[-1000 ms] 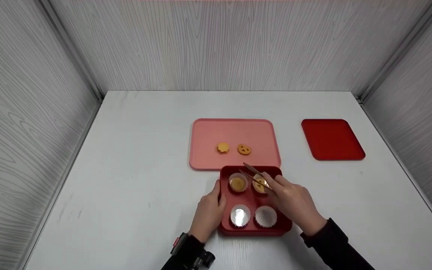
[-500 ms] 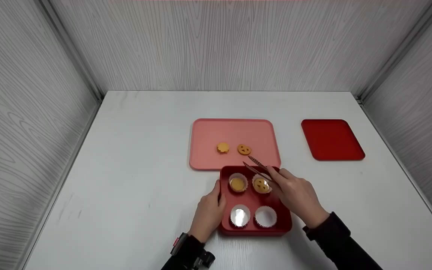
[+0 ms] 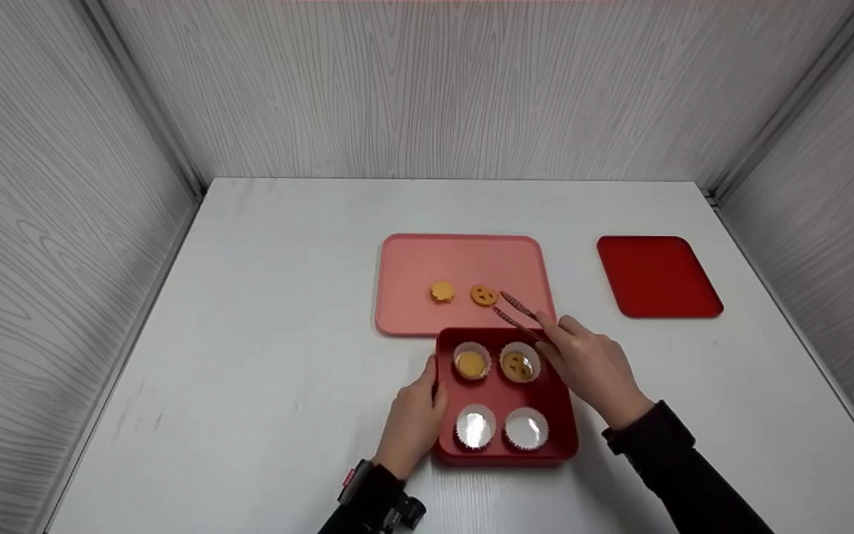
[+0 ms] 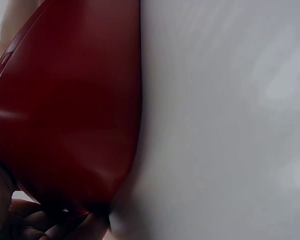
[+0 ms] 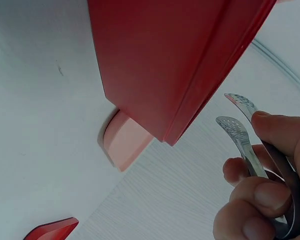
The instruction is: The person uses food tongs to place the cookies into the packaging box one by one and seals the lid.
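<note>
In the head view my right hand [image 3: 592, 371] grips small metal tongs [image 5: 247, 150], their two perforated tips spread apart with nothing between them. The tips hover just right of a round cookie with holes [image 3: 483, 295] on the pink tray [image 3: 405, 256]. A scalloped yellow cookie [image 3: 442, 291] lies left of it. My left hand [image 3: 411, 421] holds the left side of a deep red box [image 3: 499, 393]. Inside the box, one back paper cup [image 3: 471, 361] has a plain cookie and the other cup [image 3: 520, 363] a holed cookie. Two front cups [image 3: 475, 427] contain no cookie.
A flat red tray [image 3: 660, 276] lies to the right on the white table [image 3: 271, 334]. The box's back edge stands against or just over the pink tray's front edge. Grey wood-grain panels [image 3: 427, 89] enclose the table at the back and both sides.
My right hand has carried the tongs away from above the back right cup, forward to the holed cookie on the pink tray. My left hand and the box have stayed put.
</note>
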Tool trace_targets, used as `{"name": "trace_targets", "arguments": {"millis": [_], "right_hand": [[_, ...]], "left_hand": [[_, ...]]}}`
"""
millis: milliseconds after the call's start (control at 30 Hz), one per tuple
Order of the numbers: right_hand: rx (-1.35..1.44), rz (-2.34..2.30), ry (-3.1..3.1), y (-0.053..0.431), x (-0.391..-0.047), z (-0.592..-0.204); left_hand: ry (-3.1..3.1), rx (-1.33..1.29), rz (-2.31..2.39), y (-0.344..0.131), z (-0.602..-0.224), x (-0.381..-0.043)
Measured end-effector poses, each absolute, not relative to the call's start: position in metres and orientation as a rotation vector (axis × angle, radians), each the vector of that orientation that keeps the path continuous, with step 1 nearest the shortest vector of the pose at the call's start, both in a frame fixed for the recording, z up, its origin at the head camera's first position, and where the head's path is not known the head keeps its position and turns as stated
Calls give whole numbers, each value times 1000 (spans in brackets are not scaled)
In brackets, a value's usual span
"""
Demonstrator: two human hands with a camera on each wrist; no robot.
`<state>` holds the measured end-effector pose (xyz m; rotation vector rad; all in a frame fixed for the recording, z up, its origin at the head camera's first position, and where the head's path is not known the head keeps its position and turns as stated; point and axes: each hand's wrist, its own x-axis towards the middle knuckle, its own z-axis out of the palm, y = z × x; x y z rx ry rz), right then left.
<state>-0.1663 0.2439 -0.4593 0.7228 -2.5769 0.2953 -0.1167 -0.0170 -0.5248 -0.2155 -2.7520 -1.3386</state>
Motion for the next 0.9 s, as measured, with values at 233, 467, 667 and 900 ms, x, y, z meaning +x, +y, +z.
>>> {"name": "trace_targets", "arguments": {"millis": [233,467,667,900], "right_hand": [[702,277,-2629,245,-177,-458],[724,257,-2642,241,-187,-456],[724,255,-2672,237,-194,-455],[751,253,-2714,232,-205,-455]], "left_hand": [[-2758,-217,-1327,-17,-525,-118],[-2749,-216,-1318,-17,-525,-117],[-2753,-207,-1329,-17,-526,-117],[-2761,-206,-1348,-17,-525,-117]]}}
